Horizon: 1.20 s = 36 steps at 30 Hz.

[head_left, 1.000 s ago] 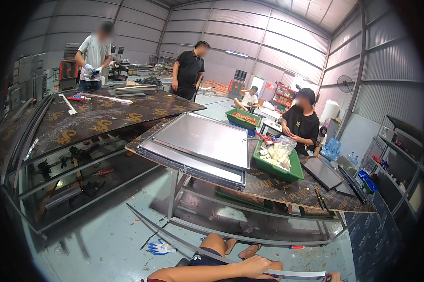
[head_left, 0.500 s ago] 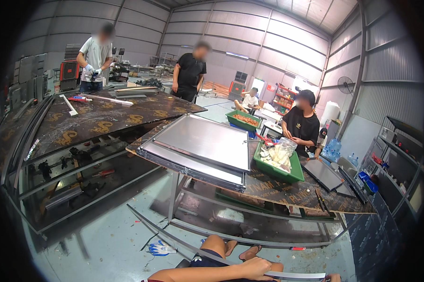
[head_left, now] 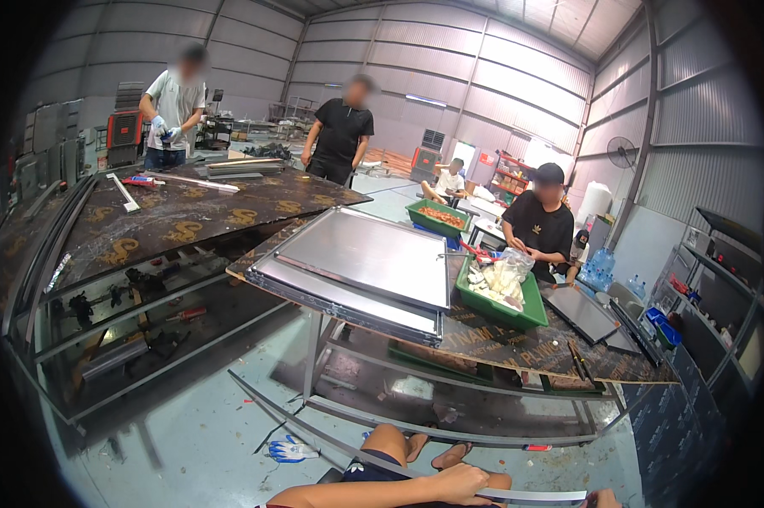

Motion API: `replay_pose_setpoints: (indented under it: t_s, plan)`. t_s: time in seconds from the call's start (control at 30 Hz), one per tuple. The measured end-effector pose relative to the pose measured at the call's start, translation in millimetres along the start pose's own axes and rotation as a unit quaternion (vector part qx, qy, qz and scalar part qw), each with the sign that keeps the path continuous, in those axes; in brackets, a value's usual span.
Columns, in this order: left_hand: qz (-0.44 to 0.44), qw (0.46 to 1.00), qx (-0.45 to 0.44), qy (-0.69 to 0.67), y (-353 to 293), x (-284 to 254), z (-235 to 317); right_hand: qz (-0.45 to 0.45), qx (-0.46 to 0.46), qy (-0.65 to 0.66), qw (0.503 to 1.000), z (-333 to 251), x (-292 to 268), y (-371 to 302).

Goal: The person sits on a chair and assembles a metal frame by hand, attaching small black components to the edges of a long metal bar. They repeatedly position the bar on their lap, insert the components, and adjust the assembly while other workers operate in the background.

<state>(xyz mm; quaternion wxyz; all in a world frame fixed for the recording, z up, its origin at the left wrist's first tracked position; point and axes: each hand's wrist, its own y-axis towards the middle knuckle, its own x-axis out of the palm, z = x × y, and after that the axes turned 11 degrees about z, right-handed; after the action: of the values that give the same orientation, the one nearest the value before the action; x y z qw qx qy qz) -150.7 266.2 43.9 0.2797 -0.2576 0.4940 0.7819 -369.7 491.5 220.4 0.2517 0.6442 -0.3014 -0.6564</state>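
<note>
One long strip [head_left: 530,494], this side of the surface [head_left: 504,345], looks light and bendy, best held near both ends. The left hand [head_left: 458,483] has its grip around it; the right hand [head_left: 603,499], by its end, I can't judge.

Below the green tub [head_left: 493,311], the left hand [head_left: 458,484] hides part of the grey strip [head_left: 538,495] and the right hand [head_left: 603,499] is mostly cut off; just beyond it, I can't make out what a capped co-worker [head_left: 541,222] handles.
</note>
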Motion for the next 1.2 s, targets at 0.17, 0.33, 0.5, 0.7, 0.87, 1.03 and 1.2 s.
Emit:
replay_pose_setpoints:
  t_s: [0.17,0.33,0.5,0.7,0.87,1.03,1.2]
  plan:
    - [0.012,1.0,0.0,0.0,-0.9,-1.1,1.4,-0.024,-0.003,0.027,0.999,-1.3,-4.1,8.2]
    - [0.006,0.998,0.011,-0.068,2.0,-14.4,5.9,-0.06,0.01,0.06,0.996,-3.1,-8.8,15.3]
    - [0.008,0.999,-0.002,-0.046,2.6,-26.0,13.5,-0.078,0.023,0.092,0.992,-3.9,-11.7,20.6]
    - [-0.005,0.999,-0.003,-0.042,1.5,-26.0,13.5,-0.056,0.026,0.107,0.992,9.9,-1.9,17.8]
    - [-0.005,1.0,0.003,-0.016,4.6,-31.7,17.3,-0.015,0.106,0.134,0.985,23.3,9.9,12.7]
    - [0.025,1.0,0.017,0.003,6.7,-42.2,23.5,-0.02,0.197,0.237,0.951,20.9,5.0,1.6]
    - [0.013,1.0,0.019,0.009,11.1,-40.9,22.5,-0.014,0.247,0.295,0.923,18.4,6.4,-16.0]
